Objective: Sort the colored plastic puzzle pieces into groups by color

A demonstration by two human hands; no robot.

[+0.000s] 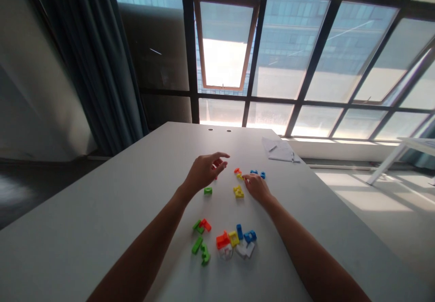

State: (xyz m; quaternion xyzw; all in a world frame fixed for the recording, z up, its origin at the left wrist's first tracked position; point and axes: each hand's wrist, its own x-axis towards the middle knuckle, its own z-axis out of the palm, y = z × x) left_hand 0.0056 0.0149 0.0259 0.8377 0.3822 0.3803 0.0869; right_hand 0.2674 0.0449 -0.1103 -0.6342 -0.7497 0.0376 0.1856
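My left hand (205,170) is open, fingers apart, up over a green block (208,191). My right hand (258,188) is low, tips just by a little yellow block (240,176); I can't tell if it pinches. More plastic blocks (233,238) lie at bottom middle on the white table (102,211).

The white table (102,229) carries plastic blocks (222,240) around the left hand (204,172) and right hand (258,188), and papers (280,150) beyond the right hand.

small plastic blocks (233,238) in green, orange, yellow, blue and white lie scattered on the bench (102,211), most bunched in one loose group, others farther off.
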